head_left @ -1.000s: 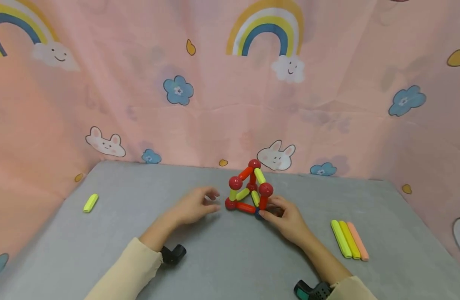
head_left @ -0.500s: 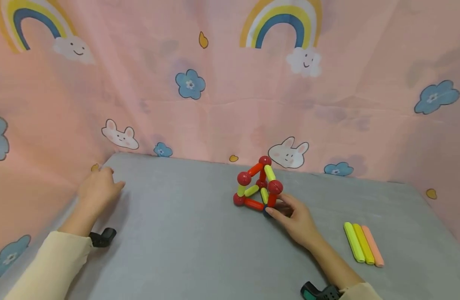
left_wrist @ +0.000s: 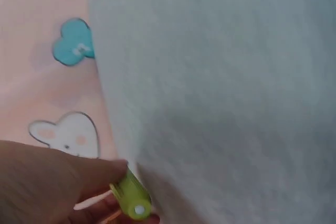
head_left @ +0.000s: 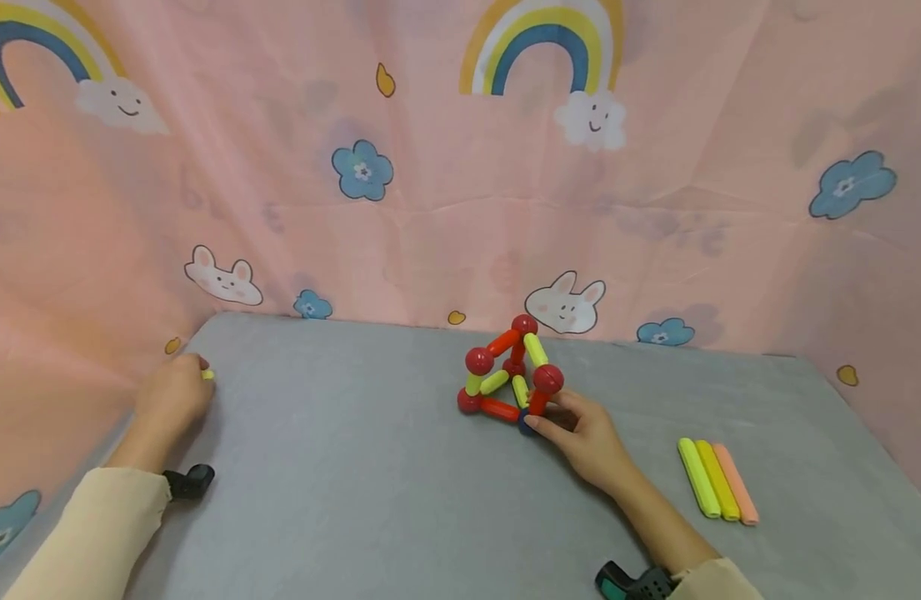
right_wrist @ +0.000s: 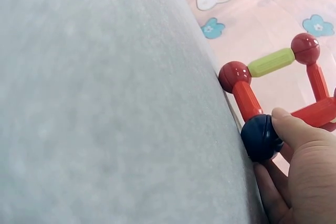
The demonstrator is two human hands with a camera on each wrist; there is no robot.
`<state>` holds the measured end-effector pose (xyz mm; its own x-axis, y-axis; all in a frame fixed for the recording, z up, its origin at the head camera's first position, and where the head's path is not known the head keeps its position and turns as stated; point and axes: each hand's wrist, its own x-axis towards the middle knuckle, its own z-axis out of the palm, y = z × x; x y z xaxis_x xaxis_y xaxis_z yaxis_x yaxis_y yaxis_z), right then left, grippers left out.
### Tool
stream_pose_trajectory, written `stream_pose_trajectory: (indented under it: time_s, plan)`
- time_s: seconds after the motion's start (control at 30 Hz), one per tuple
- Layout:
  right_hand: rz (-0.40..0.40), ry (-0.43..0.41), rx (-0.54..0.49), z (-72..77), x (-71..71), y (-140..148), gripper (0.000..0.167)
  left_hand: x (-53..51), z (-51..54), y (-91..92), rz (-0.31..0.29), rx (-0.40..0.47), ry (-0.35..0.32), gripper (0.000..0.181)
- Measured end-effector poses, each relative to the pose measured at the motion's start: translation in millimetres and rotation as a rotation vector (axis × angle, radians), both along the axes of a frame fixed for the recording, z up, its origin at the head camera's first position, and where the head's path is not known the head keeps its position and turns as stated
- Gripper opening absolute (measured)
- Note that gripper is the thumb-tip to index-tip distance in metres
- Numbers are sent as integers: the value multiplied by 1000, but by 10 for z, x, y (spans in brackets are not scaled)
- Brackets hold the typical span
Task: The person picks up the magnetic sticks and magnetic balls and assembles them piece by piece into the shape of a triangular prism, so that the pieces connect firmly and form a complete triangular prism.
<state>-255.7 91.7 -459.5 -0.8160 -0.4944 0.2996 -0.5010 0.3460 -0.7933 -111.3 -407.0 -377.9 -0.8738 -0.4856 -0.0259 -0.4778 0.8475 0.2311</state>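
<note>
In the head view my left hand (head_left: 173, 398) is at the table's far left. Its thumb and fingers pinch a short yellow-green magnetic stick (left_wrist: 131, 196), whose end with a pale round dot shows in the left wrist view. My right hand (head_left: 593, 440) holds the front corner of a frame of magnetic sticks and balls standing at mid-table. Between its thumb and fingers is the dark blue ball (right_wrist: 259, 138) at the frame's base. Red balls (head_left: 478, 361) form the other corners, joined by red sticks (head_left: 499, 409) and yellow-green sticks (head_left: 536, 350).
To the right of the right hand lie three longer sticks side by side: yellow-green (head_left: 699, 478), yellow (head_left: 718, 481) and pink (head_left: 736, 483). A pink printed cloth (head_left: 430, 250) hangs behind the grey table (head_left: 355, 500) and along its left side.
My left hand has moved from beside the frame to the far left and picked up the short yellow-green stick that lay there. The right hand keeps its hold on the blue ball.
</note>
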Motion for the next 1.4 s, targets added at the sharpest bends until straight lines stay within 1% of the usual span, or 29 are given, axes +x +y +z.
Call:
stream_pose_trajectory:
  time_s: [0.07, 0.1, 0.17, 0.23, 0.33, 0.47, 0.5, 0.57, 0.67, 0.77, 0.83, 0.9, 0.97, 1.1, 1.27, 1.4]
  plan:
    - [-3, -4, -1, -4, 4, 4, 33, -48, 19, 111, -46, 43, 53, 37]
    - [-4, -4, -3, -3, 3, 5, 34, -79, 44, 196, -74, 64, 81, 36]
    - [-2, -2, -7, 0, -3, 5, 35, -152, 119, 407, -141, 107, 139, 35]
    - [-4, 2, -4, 6, -5, 4, 36, -228, 209, 659, -226, 137, 203, 33]
    - [-11, -2, -2, 13, 4, 0, 36, -349, 338, 1077, -386, 139, 299, 28]
    - [-14, -16, -3, 15, 22, 9, 35, -503, 458, 1636, -633, 126, 425, 28]
    - [-13, -21, -6, 19, 26, 14, 35, -541, 482, 1765, -684, 125, 450, 28]
    - [-10, -25, -9, 18, 27, 20, 35, -615, 513, 1992, -779, 125, 500, 29]
    - [-4, -27, -17, 19, 26, 24, 35, -723, 532, 2278, -887, 151, 540, 29]
    - [12, -21, -31, 17, 14, 26, 35, -813, 516, 2506, -953, 189, 545, 30]
    - [26, -16, -49, 12, 3, 25, 35, -862, 495, 2630, -983, 217, 543, 30]
    - [37, -11, -60, 9, -7, 22, 35, -896, 472, 2729, -990, 230, 536, 30]
    - [45, -12, -68, -3, -7, 10, 34, -923, 440, 2794, -1002, 221, 535, 29]
    - [47, -4, -70, -17, -4, 2, 32, -970, 388, 2849, -1013, 179, 526, 27]
    - [46, 3, -77, -22, -9, 8, 34, -1013, 331, 2836, -1018, 166, 512, 26]
    - [35, -6, -74, -20, -11, 20, 34, -1040, 315, 2835, -1027, 138, 503, 27]
